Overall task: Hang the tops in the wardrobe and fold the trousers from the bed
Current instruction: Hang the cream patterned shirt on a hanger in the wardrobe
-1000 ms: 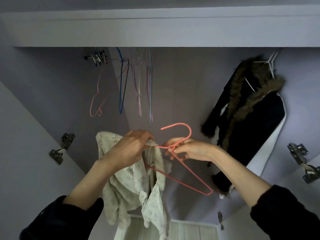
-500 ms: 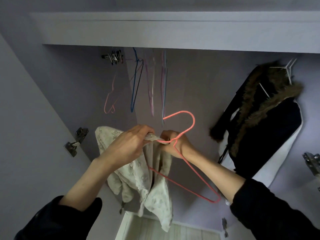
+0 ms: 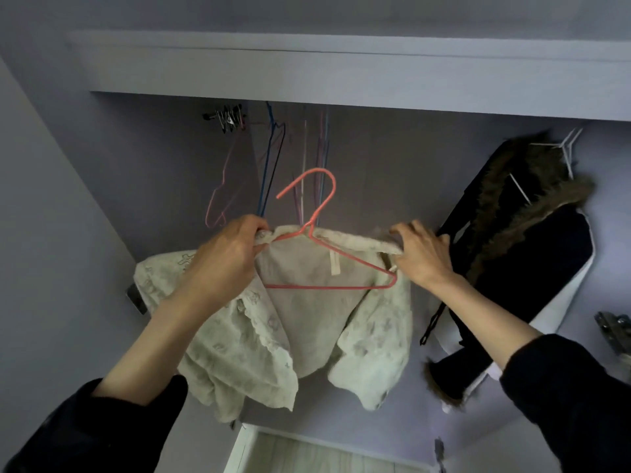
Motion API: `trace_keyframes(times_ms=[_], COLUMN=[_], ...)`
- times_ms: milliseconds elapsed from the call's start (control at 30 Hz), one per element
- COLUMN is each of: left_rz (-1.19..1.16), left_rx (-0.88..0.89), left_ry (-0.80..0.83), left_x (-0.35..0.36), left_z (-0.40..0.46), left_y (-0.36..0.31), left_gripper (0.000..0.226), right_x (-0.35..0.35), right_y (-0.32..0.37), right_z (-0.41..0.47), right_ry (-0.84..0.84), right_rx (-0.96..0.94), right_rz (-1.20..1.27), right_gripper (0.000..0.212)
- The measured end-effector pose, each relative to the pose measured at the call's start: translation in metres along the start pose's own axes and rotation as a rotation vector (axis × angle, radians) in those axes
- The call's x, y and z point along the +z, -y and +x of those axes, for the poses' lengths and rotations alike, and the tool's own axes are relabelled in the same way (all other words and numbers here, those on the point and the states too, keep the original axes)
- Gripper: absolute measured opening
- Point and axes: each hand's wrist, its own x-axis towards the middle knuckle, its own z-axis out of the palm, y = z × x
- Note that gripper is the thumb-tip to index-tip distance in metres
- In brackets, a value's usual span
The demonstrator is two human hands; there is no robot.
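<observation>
A cream lace top (image 3: 307,319) is spread open in front of the wardrobe, draped over a red wire hanger (image 3: 322,254) whose hook points up. My left hand (image 3: 225,257) grips the top's left shoulder at the collar. My right hand (image 3: 421,254) pinches the right shoulder where the hanger's end sits. The hanger's lower bar shows against the top's inner back. The hook hangs free below the wardrobe rail.
Several empty wire hangers (image 3: 273,165) and a clip hanger (image 3: 227,117) hang at the back left of the wardrobe. A dark coat with a fur collar (image 3: 512,254) hangs on the right. Door hinges (image 3: 614,329) sit at both sides.
The bunched top has been opened out over the hanger. My right hand moved from the hanger's neck out to the right shoulder; the hanger now sits inside the top.
</observation>
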Motion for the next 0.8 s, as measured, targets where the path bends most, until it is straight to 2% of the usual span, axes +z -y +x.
trace_keyframes(times_ms=[167, 367, 567, 700, 733, 800], left_rz=[0.033, -0.072, -0.138, -0.32, -0.342, -0.369], left_rx=[-0.013, -0.044, -0.071, -0.153, -0.143, -0.108], left_ry=[-0.035, -0.082, -0.043, -0.135, -0.156, -0.173], left_x=[0.008, 0.012, 0.032, 0.031, 0.029, 0.024], left_z=[0.008, 0.015, 0.016, 0.022, 0.024, 0.026], left_y=[-0.003, -0.019, -0.031, -0.026, -0.024, -0.025], left_gripper=[0.025, 0.023, 0.024, 0.021, 0.02, 0.018], right_x=[-0.01, -0.019, -0.038, -0.041, -0.044, -0.053], right_y=[-0.023, -0.026, -0.015, -0.006, -0.004, -0.004], right_z=[-0.002, -0.009, -0.019, -0.037, -0.041, -0.042], right_ry=[0.076, 0.083, -0.058, -0.053, -0.082, -0.275], right_rx=[0.033, 0.034, -0.052, -0.228, -0.227, -0.229], right_rz=[-0.07, -0.049, 0.047, 0.108, 0.172, 0.296], right_gripper=[0.034, 0.02, 0.032, 0.031, 0.032, 0.025])
